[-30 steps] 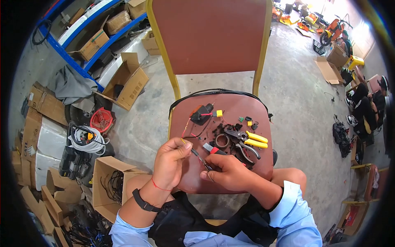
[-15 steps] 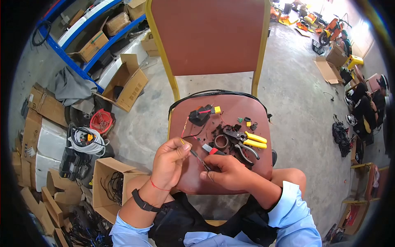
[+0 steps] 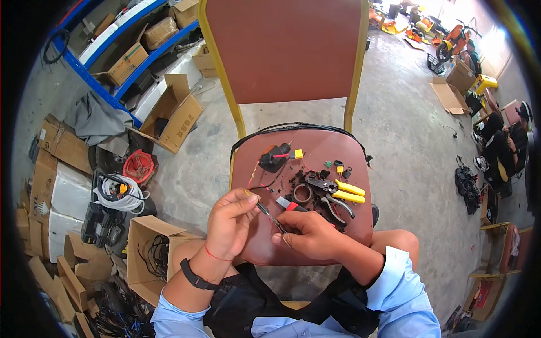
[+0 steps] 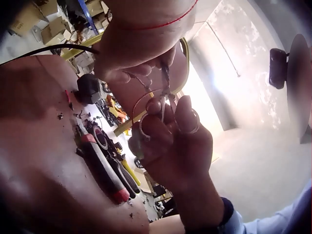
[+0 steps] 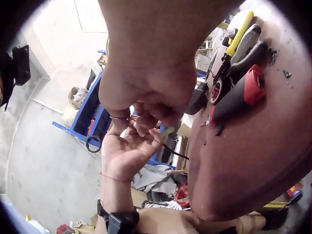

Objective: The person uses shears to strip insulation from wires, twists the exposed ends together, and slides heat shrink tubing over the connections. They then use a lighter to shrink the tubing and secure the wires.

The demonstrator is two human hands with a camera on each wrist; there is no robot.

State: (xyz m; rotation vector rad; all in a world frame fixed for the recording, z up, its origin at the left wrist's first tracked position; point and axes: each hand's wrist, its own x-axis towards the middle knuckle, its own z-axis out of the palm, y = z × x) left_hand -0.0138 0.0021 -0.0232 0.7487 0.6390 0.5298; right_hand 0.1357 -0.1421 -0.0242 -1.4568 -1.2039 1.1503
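Note:
A thin dark wire (image 3: 270,217) with a small metal end runs between both hands above the front of the red-brown chair seat (image 3: 315,149). My left hand (image 3: 252,200) pinches its upper left end, where a yellow strand shows. My right hand (image 3: 280,230) pinches the lower end between thumb and fingers. The left wrist view shows the right hand (image 4: 170,139), a ring on one finger, holding the wire (image 4: 165,95) below the left fingertips (image 4: 131,73). In the right wrist view the right hand (image 5: 146,114) meets the left hand (image 5: 124,153) at the wire (image 5: 171,151).
On the seat lie a black part with red and orange wires (image 3: 274,156), a yellow connector (image 3: 298,153), a tape ring (image 3: 303,193), yellow-handled pliers (image 3: 345,194) and a red-black cutter (image 3: 287,204). Cardboard boxes (image 3: 147,248), cable coils and blue shelving crowd the floor on the left.
Both hands keep their pinch on the wire and have shifted only slightly up and to the left. The things on the seat lie as before.

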